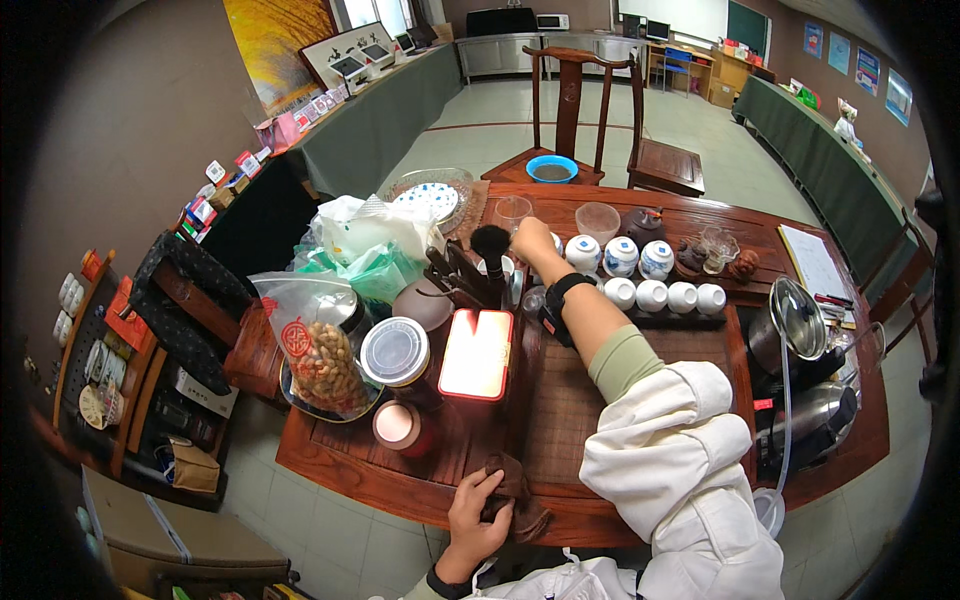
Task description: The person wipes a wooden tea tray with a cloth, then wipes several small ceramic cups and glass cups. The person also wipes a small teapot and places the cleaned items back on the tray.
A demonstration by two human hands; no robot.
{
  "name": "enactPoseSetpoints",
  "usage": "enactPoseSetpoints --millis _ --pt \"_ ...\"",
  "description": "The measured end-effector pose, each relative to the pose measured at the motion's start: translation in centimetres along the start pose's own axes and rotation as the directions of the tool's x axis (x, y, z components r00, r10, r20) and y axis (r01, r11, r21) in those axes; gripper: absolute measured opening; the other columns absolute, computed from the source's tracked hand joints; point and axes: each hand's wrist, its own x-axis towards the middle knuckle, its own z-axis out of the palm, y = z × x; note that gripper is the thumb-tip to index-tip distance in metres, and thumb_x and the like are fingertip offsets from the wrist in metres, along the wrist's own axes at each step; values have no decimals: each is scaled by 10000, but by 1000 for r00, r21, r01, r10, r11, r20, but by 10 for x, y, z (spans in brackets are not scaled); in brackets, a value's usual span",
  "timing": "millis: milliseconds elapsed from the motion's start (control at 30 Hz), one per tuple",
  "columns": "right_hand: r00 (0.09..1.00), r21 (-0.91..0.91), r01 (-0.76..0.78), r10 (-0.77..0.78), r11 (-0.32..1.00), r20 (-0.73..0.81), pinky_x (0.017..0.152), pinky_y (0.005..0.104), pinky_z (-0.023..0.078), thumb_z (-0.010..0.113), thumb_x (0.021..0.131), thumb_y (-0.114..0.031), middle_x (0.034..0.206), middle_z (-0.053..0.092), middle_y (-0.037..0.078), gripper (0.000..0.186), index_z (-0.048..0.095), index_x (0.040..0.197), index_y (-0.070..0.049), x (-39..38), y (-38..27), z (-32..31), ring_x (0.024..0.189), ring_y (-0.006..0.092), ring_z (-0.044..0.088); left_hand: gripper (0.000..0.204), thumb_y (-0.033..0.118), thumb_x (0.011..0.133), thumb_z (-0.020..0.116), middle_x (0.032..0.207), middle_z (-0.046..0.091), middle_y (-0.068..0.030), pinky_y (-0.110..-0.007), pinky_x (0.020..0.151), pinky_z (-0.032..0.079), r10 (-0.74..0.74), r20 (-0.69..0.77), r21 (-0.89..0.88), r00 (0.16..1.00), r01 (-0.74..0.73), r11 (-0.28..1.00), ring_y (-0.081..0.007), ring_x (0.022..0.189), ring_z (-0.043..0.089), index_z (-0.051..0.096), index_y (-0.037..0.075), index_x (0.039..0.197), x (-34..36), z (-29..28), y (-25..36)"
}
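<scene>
Reaching far across the wooden counter (700,215), the right hand (533,240) has its grip closed around the handle of a dark, round-headed brush (490,240). The bristle head sticks out to the left of the fist, just beside it, hovering over the far middle of the counter near a clear glass cup (511,211); whether the bristles touch anything cannot be told. A black band (563,290) sits on that wrist, and the white sleeve is pushed up over a green cuff.

At the near edge, the left hand (473,515) is closed on a dark brown cloth (515,495), which lies bunched on the counter's rim, pressed under the fingers and spilling out to the right of the hand.

Right of the brush stand three blue-and-white lidded jars (620,256), with a row of small white cups (666,296) just nearer. A small dark teapot (645,226) sits beyond the jars. To the left lie a red tin with a shiny lid (477,354), a round clear-lidded container (395,351) and a plastic bag of nuts (322,362). On the right side of the counter stands a steel kettle (815,415) beside a glass lid (800,318). A wooden chair (570,110) holding a blue bowl (551,168) stands beyond the far edge.
</scene>
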Motion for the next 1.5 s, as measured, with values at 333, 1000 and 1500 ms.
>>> enactPoseSetpoints --millis 333,1000,1500 --pt "994 14 21 -20 1000 -106 785 472 506 671 793 -190 914 663 263 238 688 854 39 21 24 31 906 412 640 455 18 705 704 1119 588 -201 -368 840 504 -20 11 -44 1000 21 999 -348 983 612 629 48 1152 1 -1 -1" --pt "984 510 -166 173 844 35 384 279 390 531 947 -229 639 607 70 211 575 920 -25 -79 48 -146 455 124 535 473 14 722 674 1141 567 -213 -389 894 469 38 -18 -8 999 -38 999 -378 1043 572 604 52 1188 -2 3 -5" --pt "796 526 -523 164 670 583 436 196 431 415 1022 -289 692 614 61 233 501 1016 -72 -319 65 -139 521 81 554 443 -21 784 654 1161 572 -141 -343 949 429 -31 -194 -227 980 -15 974 -263 1067 560 560 16 1215 -9 3 -4"
